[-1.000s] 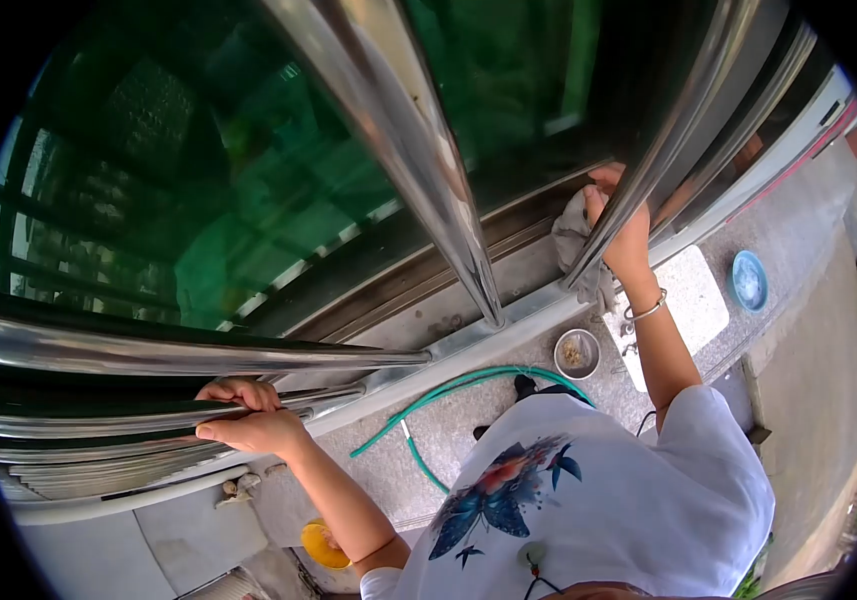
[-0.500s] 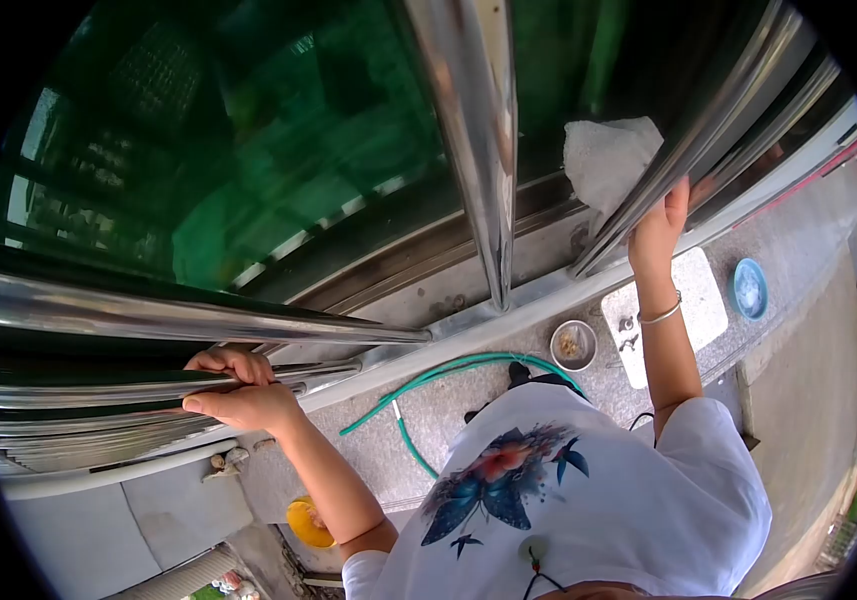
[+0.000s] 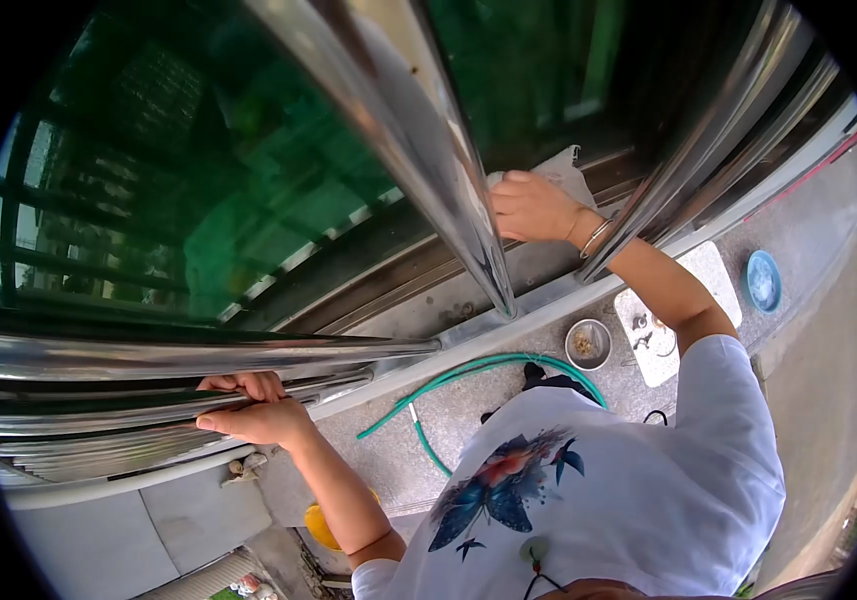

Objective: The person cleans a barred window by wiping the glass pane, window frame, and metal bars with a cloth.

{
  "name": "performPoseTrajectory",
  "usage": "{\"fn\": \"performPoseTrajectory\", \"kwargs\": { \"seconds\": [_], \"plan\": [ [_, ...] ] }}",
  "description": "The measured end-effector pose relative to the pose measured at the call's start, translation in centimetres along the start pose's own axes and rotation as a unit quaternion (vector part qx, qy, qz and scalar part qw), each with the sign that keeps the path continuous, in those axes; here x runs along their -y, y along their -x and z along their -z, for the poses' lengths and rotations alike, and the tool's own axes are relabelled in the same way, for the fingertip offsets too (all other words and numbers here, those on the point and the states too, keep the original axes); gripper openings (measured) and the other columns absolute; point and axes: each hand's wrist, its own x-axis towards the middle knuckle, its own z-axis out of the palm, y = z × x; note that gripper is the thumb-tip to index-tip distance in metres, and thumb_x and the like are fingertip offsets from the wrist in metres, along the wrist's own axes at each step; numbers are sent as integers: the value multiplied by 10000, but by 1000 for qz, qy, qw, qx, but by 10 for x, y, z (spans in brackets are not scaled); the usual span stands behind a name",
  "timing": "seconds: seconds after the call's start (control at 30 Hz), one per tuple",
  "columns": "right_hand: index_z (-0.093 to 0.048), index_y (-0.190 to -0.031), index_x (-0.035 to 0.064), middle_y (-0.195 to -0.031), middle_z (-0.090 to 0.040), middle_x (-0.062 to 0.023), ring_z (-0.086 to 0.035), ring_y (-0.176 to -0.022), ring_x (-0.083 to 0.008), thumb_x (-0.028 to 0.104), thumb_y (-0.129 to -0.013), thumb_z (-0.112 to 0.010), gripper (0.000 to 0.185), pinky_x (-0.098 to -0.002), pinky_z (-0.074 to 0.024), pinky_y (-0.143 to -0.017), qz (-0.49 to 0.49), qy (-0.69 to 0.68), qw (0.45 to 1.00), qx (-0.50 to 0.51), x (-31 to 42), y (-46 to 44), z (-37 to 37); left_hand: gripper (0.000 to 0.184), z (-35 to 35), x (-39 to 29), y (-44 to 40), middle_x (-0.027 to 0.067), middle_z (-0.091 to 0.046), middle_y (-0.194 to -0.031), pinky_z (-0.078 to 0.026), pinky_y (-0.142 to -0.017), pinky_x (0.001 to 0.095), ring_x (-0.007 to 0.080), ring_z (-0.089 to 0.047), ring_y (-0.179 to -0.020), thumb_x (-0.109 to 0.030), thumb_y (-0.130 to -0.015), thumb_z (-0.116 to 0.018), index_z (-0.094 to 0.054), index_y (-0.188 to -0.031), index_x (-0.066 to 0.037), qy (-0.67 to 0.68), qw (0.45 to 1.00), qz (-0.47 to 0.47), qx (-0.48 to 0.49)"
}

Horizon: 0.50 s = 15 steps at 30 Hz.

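Observation:
My left hand is wrapped round a shiny metal bar at the left of the head view. Between two upright bars, my right hand reaches through and presses a pale, crumpled cloth at the lower edge of the window, by the dark frame. Part of the cloth is hidden under the fingers. A thick metal post stands just left of the right hand. Behind the bars, the dark green window glass carries reflections.
Below the ledge, a green hose curves over the paving. A metal bowl with small bits in it, a white board and a blue basin are to the right. A yellow object sits lower left.
My right hand has moved from outside the bars to between them, leftward onto the cloth, which now lies lower at the window frame. My left hand still grips its bar. The view has shifted slightly.

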Motion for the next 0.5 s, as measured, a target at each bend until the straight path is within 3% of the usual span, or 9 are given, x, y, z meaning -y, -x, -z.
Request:
{"fn": "performPoseTrajectory", "kwargs": {
  "seconds": [0.13,0.23,0.27,0.3,0.33,0.37,0.4,0.43,0.5],
  "plan": [
    [-580,-1153,321,-1051,-561,75,-543,-941,-112,121,-728,-623,471,-287,-429,-811,43,14,998,46,-5,25,-15,557,5,-4,1,9,-342,-531,-189,-361,227,103,-233,-396,-635,-930,-266,-410,-784,-118,-1,1000,16,12],
    [-630,-1108,323,-1079,-565,38,-557,-940,-173,92,-719,-626,452,-319,-432,-809,-111,101,980,-129,-17,14,27,557,2,-3,0,7,-341,-534,-194,-362,230,108,-240,-396,-635,-931,-269,-411,-779,-118,-3,1000,9,6],
    [-649,-1093,286,-1062,-570,14,-563,-922,-215,70,-708,-646,442,-333,-428,-801,-139,149,949,-241,-35,0,50,557,3,-3,0,7,-341,-534,-194,-362,230,108,-240,-396,-635,-931,-269,-411,-779,-118,-4,1000,8,2],
    [-630,-1145,182,-1130,-533,-94,-492,-1022,-283,34,-657,-629,510,-377,-392,-842,-160,196,912,-323,-52,-13,84,573,4,-3,0,12,-349,-548,-209,-359,221,102,-260,-402,-656,-916,-286,-399,-792,-108,-2,1000,13,10],
    [-596,-1184,128,-1148,-531,-119,-488,-1034,-305,40,-695,-632,498,-398,-380,-863,-196,177,869,-418,-73,-29,114,593,4,-3,0,17,-357,-563,-225,-357,213,96,-280,-408,-676,-902,-302,-386,-806,-97,0,1000,19,18],
    [-569,-1221,137,-1149,-535,-130,-482,-1052,-324,71,-724,-641,507,-429,-369,-879,-220,323,788,-477,-108,-35,139,588,2,-3,0,14,-353,-564,-217,-360,214,93,-272,-411,-669,-907,-299,-389,-805,-97,-9,1000,11,14],
    [-587,-1190,131,-1165,-533,-126,-475,-1074,-339,119,-741,-654,454,-454,-367,-876,-229,327,758,-515,-139,-31,156,588,3,-3,1,14,-353,-564,-217,-360,214,93,-272,-411,-669,-907,-299,-389,-805,-97,-8,1000,11,13],
    [-454,-1315,42,-1306,-459,-217,-425,-1218,-383,53,-846,-523,474,-413,-322,-1043,-267,277,771,-508,-116,-56,172,583,2,-2,1,12,-350,-563,-213,-361,214,91,-267,-412,-662,-912,-296,-391,-807,-97,-10,1000,7,10],
    [-453,-1311,29,-1299,-467,-214,-425,-1222,-374,53,-860,-517,456,-408,-323,-1041,-211,291,782,-509,-104,-81,169,577,1,-2,1,9,-347,-563,-210,-363,213,89,-262,-413,-655,-917,-294,-394,-809,-96,-10,1000,0,8]
  ]
}}
